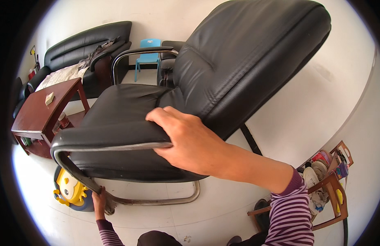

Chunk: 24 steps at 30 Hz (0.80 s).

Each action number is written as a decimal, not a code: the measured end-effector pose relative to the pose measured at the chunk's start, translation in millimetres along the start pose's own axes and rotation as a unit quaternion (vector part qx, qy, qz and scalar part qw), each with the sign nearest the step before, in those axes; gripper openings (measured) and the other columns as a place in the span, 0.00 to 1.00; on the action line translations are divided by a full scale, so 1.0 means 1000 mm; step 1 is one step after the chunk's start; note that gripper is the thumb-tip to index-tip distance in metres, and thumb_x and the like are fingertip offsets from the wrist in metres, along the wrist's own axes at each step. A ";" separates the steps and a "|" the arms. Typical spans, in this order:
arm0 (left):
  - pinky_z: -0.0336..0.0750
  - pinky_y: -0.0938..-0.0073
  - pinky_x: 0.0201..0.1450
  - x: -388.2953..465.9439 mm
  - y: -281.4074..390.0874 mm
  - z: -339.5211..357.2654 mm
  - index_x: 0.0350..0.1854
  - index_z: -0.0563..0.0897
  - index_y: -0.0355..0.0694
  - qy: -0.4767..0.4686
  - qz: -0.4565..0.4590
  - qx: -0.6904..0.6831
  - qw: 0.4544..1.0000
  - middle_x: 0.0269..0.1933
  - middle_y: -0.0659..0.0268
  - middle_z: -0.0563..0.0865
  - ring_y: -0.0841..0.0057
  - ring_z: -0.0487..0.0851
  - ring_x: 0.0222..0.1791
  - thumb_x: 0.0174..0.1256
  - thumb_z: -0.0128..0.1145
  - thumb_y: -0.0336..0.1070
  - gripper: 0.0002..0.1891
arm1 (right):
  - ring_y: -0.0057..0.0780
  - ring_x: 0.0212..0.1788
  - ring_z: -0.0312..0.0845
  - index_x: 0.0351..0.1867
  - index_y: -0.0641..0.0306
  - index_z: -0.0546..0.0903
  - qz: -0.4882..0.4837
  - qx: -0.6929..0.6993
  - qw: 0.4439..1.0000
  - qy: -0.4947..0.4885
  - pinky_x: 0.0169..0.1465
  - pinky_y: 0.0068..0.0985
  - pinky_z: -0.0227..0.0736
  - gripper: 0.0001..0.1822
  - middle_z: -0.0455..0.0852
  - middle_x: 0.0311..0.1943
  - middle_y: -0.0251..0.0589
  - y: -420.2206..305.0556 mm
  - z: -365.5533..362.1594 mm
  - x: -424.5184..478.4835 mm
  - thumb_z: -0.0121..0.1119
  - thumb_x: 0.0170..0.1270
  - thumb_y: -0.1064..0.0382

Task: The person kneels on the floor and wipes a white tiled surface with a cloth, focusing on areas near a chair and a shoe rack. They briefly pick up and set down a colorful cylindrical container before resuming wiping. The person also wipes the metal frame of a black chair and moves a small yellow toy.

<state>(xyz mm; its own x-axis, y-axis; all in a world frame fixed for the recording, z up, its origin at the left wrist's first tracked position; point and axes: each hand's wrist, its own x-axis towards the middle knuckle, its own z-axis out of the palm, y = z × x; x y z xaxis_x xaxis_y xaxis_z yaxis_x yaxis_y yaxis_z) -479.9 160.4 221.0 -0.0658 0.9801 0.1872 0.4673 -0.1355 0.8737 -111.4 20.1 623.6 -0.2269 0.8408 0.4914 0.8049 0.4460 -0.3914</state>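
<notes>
A black leather armchair [125, 101] with a bent metal tube frame fills the middle of the view, its backrest leaning to the upper right. My right hand [190, 141] grips the rear of the chair's near padded armrest [110, 136], thumb and fingers around it. Lower left, my left hand [99, 198] is closed around the front metal tube of the frame, near its bend at the floor. The frame's lower tube [159, 202] runs to the right from there. Part of the left hand's fingers is hidden behind the tube.
A yellow and blue cartoon-faced plastic item [71, 190] stands beside my left hand. A dark red wooden table [45, 107], a black sofa [85, 46] and a small blue chair [148, 55] stand beyond the armchair. At right is a wooden rack [331, 221] with shoes.
</notes>
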 end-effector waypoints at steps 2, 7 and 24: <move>0.75 0.69 0.39 -0.023 0.008 0.002 0.39 0.80 0.29 -0.011 -0.020 -0.028 0.999 0.32 0.57 0.84 0.72 0.81 0.33 0.65 0.61 0.38 0.14 | 0.49 0.41 0.80 0.48 0.66 0.74 -0.031 -0.006 0.999 0.022 0.42 0.34 0.77 0.22 0.79 0.41 0.47 0.005 -0.004 -0.020 0.68 0.52 0.73; 0.75 0.69 0.39 -0.064 0.038 0.007 0.38 0.80 0.30 -0.062 -0.043 -0.039 0.996 0.31 0.58 0.83 0.72 0.81 0.32 0.66 0.60 0.36 0.11 | 0.33 0.34 0.78 0.49 0.65 0.77 -0.010 -0.023 0.999 0.021 0.39 0.25 0.75 0.23 0.79 0.37 0.40 -0.003 -0.034 -0.055 0.70 0.49 0.74; 0.72 0.57 0.31 -0.087 0.156 0.134 0.27 0.76 0.34 -0.342 0.111 -0.011 0.933 0.24 0.51 0.80 0.52 0.79 0.26 0.60 0.63 0.40 0.14 | 0.30 0.27 0.76 0.34 0.65 0.81 0.102 -0.232 0.941 0.226 0.33 0.21 0.70 0.16 0.77 0.26 0.39 0.074 -0.124 -0.157 0.60 0.39 0.80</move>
<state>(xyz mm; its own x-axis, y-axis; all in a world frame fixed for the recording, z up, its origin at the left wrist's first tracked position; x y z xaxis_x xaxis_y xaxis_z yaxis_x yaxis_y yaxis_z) -283.3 73.2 281.0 0.6115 0.7902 0.0404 0.3840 -0.3410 0.8581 52.1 -116.5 613.8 0.1297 0.6313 0.7646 0.9828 0.0202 -0.1834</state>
